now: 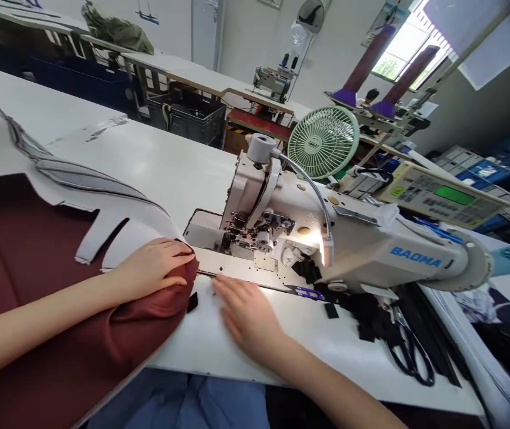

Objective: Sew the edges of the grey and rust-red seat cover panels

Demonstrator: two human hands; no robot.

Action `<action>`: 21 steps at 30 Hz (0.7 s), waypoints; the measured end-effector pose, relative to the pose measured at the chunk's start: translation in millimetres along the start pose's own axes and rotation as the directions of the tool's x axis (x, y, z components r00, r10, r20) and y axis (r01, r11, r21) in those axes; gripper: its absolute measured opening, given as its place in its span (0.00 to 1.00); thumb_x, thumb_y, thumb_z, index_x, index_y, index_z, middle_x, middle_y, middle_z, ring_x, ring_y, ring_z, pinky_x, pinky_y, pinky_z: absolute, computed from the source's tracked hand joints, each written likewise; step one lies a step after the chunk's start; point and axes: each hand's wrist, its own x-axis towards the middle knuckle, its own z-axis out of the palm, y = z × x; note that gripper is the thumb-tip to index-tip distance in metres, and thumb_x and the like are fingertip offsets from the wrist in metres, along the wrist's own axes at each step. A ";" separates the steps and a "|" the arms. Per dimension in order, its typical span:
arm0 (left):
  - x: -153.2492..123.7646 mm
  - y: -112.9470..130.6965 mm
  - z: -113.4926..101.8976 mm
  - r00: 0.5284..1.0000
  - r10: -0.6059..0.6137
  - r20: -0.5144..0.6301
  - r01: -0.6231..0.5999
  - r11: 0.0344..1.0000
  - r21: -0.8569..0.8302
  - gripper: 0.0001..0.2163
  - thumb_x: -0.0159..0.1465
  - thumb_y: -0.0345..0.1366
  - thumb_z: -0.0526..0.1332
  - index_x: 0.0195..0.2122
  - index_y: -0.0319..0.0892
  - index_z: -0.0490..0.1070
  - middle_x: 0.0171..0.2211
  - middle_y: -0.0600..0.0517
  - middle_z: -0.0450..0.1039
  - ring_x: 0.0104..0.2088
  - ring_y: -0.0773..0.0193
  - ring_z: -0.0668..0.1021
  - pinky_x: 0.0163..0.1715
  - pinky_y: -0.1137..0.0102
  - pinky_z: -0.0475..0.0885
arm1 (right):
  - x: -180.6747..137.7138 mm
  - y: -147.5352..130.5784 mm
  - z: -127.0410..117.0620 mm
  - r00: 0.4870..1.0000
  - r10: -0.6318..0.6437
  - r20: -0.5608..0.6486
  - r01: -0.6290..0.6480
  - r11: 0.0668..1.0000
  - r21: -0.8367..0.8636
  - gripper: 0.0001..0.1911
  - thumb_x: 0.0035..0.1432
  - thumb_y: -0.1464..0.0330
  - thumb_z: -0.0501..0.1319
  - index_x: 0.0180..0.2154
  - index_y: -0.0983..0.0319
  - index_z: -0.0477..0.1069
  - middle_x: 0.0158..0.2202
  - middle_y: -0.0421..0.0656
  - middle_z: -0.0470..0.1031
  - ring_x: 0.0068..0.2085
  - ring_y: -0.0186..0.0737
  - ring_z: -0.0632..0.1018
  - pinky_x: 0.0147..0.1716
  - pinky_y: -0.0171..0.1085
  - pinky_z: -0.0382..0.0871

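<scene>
My left hand (152,268) lies on a bunched fold of maroon fabric (103,351), its fingers pressing the fold near the front of the sewing machine. White backing material with grey-edged seams (76,190) is joined to the fabric and spreads across the table. My right hand (248,316) rests flat on the white table top (183,381), fingers slightly apart, holding nothing, just in front of the metal needle plate (237,265). Above the plate stands the presser foot area of a white BAOMA sewing machine (371,250). The fabric's front edge near the needle is partly hidden by my left hand.
Black-handled scissors (409,357) and black fabric scraps (366,319) lie right of the machine. A gooseneck lamp (313,190), green fan (322,143) and control panel (438,196) stand behind it. Another sewing table with a machine (273,83) stands beyond.
</scene>
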 end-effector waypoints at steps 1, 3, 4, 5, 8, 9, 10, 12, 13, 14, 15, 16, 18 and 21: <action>0.1 -0.7 0.5 1.000 0.004 -0.013 -0.004 1.000 -0.008 0.20 0.62 0.48 0.68 0.52 0.45 0.74 0.54 0.48 0.74 0.53 0.53 0.75 0.58 0.59 0.66 | -11.2 13.1 -7.3 0.995 0.093 -0.047 -0.095 0.995 -0.040 0.22 0.66 0.73 0.52 0.60 0.64 0.65 0.59 0.49 0.72 0.55 0.45 0.74 0.50 0.44 0.71; 0.7 -1.3 0.0 0.999 0.009 -0.033 -0.010 1.000 -0.018 0.21 0.61 0.52 0.67 0.51 0.47 0.75 0.53 0.49 0.75 0.53 0.52 0.75 0.59 0.57 0.64 | -32.9 41.1 -21.2 0.954 0.257 -0.156 -0.280 0.948 -0.153 0.19 0.66 0.73 0.51 0.56 0.64 0.70 0.53 0.50 0.76 0.50 0.46 0.77 0.46 0.43 0.72; 1.1 -1.1 -0.8 0.999 0.008 -0.037 -0.009 1.000 -0.020 0.22 0.60 0.55 0.66 0.50 0.47 0.76 0.53 0.50 0.75 0.52 0.52 0.75 0.60 0.56 0.63 | -42.0 54.5 -27.2 0.924 0.329 -0.196 -0.367 0.907 -0.209 0.18 0.67 0.73 0.51 0.54 0.64 0.71 0.51 0.50 0.77 0.47 0.46 0.78 0.43 0.42 0.73; 1.5 -0.6 -1.8 0.999 0.005 -0.035 -0.006 1.000 -0.020 0.23 0.60 0.56 0.66 0.50 0.47 0.76 0.53 0.50 0.75 0.52 0.52 0.75 0.61 0.56 0.62 | -49.3 66.7 -32.3 0.889 0.397 -0.226 -0.448 0.854 -0.264 0.17 0.67 0.73 0.52 0.54 0.63 0.71 0.51 0.50 0.77 0.45 0.45 0.79 0.40 0.40 0.73; 2.3 1.7 -4.8 1.000 -0.017 -0.003 0.017 0.999 -0.029 0.24 0.60 0.58 0.65 0.50 0.47 0.76 0.53 0.50 0.75 0.52 0.52 0.75 0.59 0.56 0.64 | -59.2 91.5 -41.8 0.816 0.537 -0.213 -0.574 0.706 -0.415 0.20 0.64 0.77 0.52 0.55 0.62 0.70 0.56 0.48 0.75 0.40 0.42 0.80 0.31 0.36 0.69; 2.3 2.5 -5.6 1.000 -0.024 0.008 0.025 0.999 -0.034 0.24 0.60 0.57 0.65 0.50 0.47 0.76 0.53 0.50 0.75 0.52 0.52 0.75 0.59 0.57 0.65 | -59.5 95.6 -43.4 0.803 0.567 -0.182 -0.580 0.676 -0.455 0.21 0.63 0.78 0.52 0.55 0.61 0.70 0.57 0.47 0.74 0.38 0.41 0.80 0.30 0.36 0.68; 2.2 3.3 -6.1 0.999 -0.031 0.017 0.031 0.999 -0.037 0.24 0.60 0.56 0.65 0.51 0.47 0.76 0.54 0.50 0.74 0.52 0.52 0.75 0.59 0.57 0.65 | -59.1 97.9 -44.5 0.793 0.591 -0.149 -0.580 0.655 -0.485 0.21 0.62 0.79 0.52 0.54 0.61 0.70 0.57 0.47 0.74 0.37 0.40 0.80 0.28 0.35 0.66; 1.9 4.8 -6.7 0.999 -0.042 0.024 0.043 0.998 -0.037 0.23 0.61 0.56 0.65 0.51 0.47 0.76 0.54 0.50 0.74 0.52 0.52 0.75 0.61 0.57 0.62 | -58.5 98.6 -46.0 0.770 0.627 -0.117 -0.589 0.630 -0.507 0.18 0.63 0.79 0.53 0.51 0.61 0.71 0.55 0.48 0.75 0.34 0.39 0.80 0.26 0.34 0.63; 1.9 5.3 -6.7 0.999 -0.049 0.025 0.049 0.998 -0.036 0.24 0.61 0.56 0.65 0.51 0.47 0.76 0.54 0.50 0.74 0.52 0.52 0.75 0.63 0.56 0.60 | -58.9 97.7 -46.5 0.762 0.636 -0.120 -0.600 0.626 -0.498 0.16 0.63 0.78 0.53 0.49 0.61 0.71 0.54 0.48 0.75 0.33 0.39 0.79 0.26 0.34 0.62; 1.8 5.7 -6.6 0.998 -0.057 0.026 0.058 0.998 -0.038 0.24 0.61 0.57 0.65 0.52 0.47 0.75 0.54 0.50 0.74 0.53 0.52 0.75 0.64 0.55 0.58 | -60.1 96.5 -46.8 0.757 0.639 -0.134 -0.615 0.629 -0.475 0.13 0.64 0.76 0.54 0.48 0.61 0.71 0.52 0.48 0.76 0.33 0.39 0.79 0.25 0.34 0.62; 1.9 5.9 -6.5 0.998 -0.065 0.027 0.066 0.997 -0.043 0.25 0.60 0.57 0.65 0.52 0.47 0.75 0.54 0.50 0.74 0.53 0.52 0.75 0.64 0.55 0.57 | -61.8 95.3 -46.8 0.756 0.636 -0.155 -0.628 0.639 -0.444 0.11 0.65 0.75 0.55 0.47 0.60 0.70 0.50 0.47 0.76 0.33 0.39 0.79 0.26 0.34 0.62; 2.0 5.9 -6.3 0.997 -0.072 0.030 0.074 0.996 -0.050 0.26 0.60 0.58 0.64 0.52 0.47 0.75 0.54 0.50 0.74 0.53 0.52 0.75 0.65 0.55 0.56 | -63.9 94.6 -46.5 0.757 0.629 -0.175 -0.638 0.654 -0.407 0.09 0.65 0.73 0.55 0.46 0.60 0.70 0.49 0.46 0.76 0.33 0.40 0.79 0.26 0.34 0.62; 2.4 5.7 -6.2 0.996 -0.087 0.037 0.089 0.994 -0.064 0.27 0.59 0.59 0.64 0.52 0.47 0.75 0.55 0.50 0.74 0.53 0.53 0.75 0.66 0.55 0.54 | -68.2 94.7 -44.9 0.755 0.622 -0.205 -0.651 0.675 -0.348 0.07 0.65 0.72 0.56 0.45 0.60 0.69 0.47 0.44 0.75 0.34 0.39 0.78 0.26 0.34 0.61; 2.8 5.5 -7.3 0.993 -0.109 0.053 0.113 0.991 -0.073 0.27 0.59 0.59 0.64 0.53 0.48 0.74 0.56 0.50 0.73 0.54 0.53 0.74 0.66 0.56 0.52 | -71.8 99.1 -40.9 0.751 0.625 -0.212 -0.656 0.673 -0.341 0.06 0.64 0.73 0.55 0.42 0.60 0.68 0.46 0.43 0.75 0.33 0.38 0.77 0.25 0.34 0.58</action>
